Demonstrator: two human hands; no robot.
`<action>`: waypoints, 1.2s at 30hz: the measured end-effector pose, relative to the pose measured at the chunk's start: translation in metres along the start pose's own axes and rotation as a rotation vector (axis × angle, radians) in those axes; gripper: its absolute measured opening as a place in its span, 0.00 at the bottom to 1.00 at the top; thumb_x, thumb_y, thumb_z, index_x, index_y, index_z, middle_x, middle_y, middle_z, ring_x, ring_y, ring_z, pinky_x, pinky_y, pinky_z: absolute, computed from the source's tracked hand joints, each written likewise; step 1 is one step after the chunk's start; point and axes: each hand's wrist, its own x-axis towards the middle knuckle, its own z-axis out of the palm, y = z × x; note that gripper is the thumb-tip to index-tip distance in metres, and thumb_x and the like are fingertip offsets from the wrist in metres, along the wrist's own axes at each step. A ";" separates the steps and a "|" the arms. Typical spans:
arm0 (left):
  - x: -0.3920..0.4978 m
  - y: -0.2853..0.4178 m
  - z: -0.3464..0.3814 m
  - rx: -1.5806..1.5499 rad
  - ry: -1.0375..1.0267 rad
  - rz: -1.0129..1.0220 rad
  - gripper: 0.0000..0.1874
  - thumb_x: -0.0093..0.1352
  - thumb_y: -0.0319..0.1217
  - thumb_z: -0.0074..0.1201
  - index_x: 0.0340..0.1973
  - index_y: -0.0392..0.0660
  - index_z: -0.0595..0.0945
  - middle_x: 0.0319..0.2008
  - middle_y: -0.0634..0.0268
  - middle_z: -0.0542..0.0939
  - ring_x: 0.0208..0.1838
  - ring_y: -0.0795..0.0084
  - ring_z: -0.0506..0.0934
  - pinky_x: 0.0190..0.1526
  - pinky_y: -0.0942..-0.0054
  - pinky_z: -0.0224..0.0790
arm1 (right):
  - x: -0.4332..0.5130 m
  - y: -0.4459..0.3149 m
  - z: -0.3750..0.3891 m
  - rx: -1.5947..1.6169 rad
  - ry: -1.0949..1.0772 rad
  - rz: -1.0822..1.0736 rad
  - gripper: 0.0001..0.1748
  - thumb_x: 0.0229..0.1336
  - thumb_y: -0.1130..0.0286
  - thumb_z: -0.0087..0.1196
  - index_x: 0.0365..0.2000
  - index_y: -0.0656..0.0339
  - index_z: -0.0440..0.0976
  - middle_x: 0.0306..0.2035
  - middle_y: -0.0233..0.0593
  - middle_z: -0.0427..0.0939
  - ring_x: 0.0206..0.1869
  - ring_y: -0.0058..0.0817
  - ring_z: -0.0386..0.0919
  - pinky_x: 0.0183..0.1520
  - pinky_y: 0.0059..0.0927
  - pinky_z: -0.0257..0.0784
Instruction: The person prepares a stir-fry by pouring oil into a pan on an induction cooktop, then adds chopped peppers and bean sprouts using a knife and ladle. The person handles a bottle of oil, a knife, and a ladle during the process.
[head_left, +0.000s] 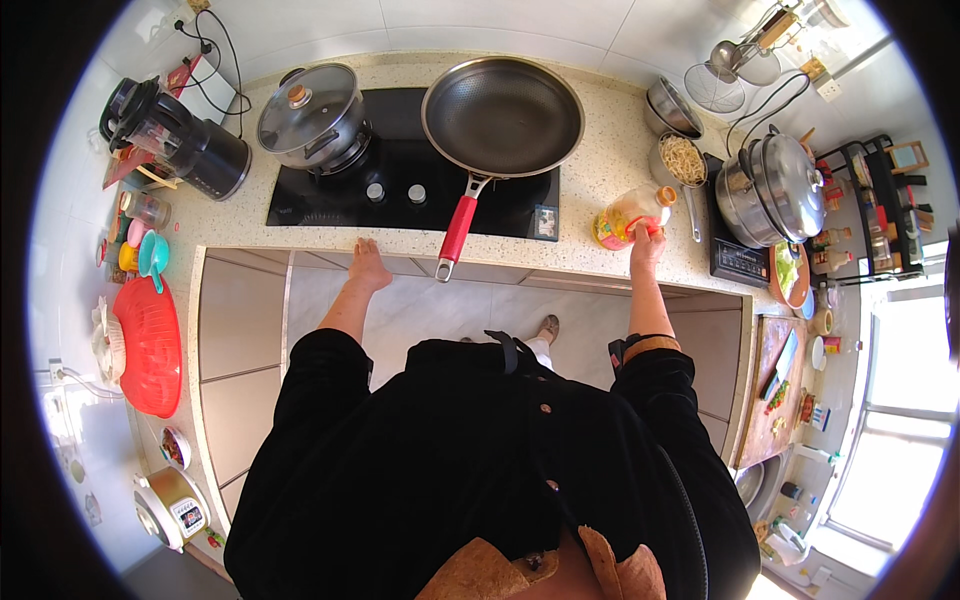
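Note:
My right hand (648, 244) grips the red handle of a clear plastic bottle of yellow oil (616, 217). The bottle has an orange cap and is near the counter's front edge. Whether its base touches the counter, I cannot tell. My left hand (368, 264) is empty, its fingertips at the counter's front edge below the gas hob (480, 206). Between my hands, a wide frying pan (504, 116) sits on the hob's right side, its red handle (457, 229) jutting past the edge towards me. The pan looks empty.
A glass-lidded pot (309, 120) stands on the left burner, a blender (187, 142) beyond it. To the right are a small saucepan of pale sprouts or noodles (681, 159), a steamer pot (772, 187) on an induction cooker (739, 259), and a cleaver (781, 360) on a cutting board (754, 420).

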 end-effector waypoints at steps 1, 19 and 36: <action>0.000 0.000 0.000 -0.001 0.000 0.000 0.44 0.58 0.30 0.51 0.67 0.37 0.48 0.70 0.47 0.43 0.73 0.54 0.44 0.68 0.67 0.47 | 0.000 0.000 0.000 -0.034 0.008 -0.003 0.08 0.47 0.73 0.51 0.16 0.64 0.73 0.15 0.30 0.71 0.19 0.19 0.68 0.24 0.24 0.63; -0.001 0.001 -0.003 0.020 -0.028 -0.007 0.44 0.59 0.30 0.50 0.67 0.38 0.46 0.70 0.48 0.41 0.73 0.54 0.43 0.68 0.68 0.46 | 0.006 0.015 0.000 0.023 -0.006 0.025 0.08 0.49 0.73 0.51 0.17 0.64 0.72 0.15 0.32 0.72 0.20 0.20 0.68 0.24 0.25 0.63; 0.001 -0.001 0.001 -0.006 0.006 -0.002 0.44 0.57 0.30 0.51 0.67 0.38 0.48 0.69 0.46 0.44 0.72 0.53 0.46 0.69 0.67 0.46 | 0.005 0.015 0.000 0.084 -0.020 0.027 0.11 0.50 0.72 0.52 0.16 0.64 0.71 0.14 0.31 0.70 0.19 0.19 0.67 0.24 0.24 0.63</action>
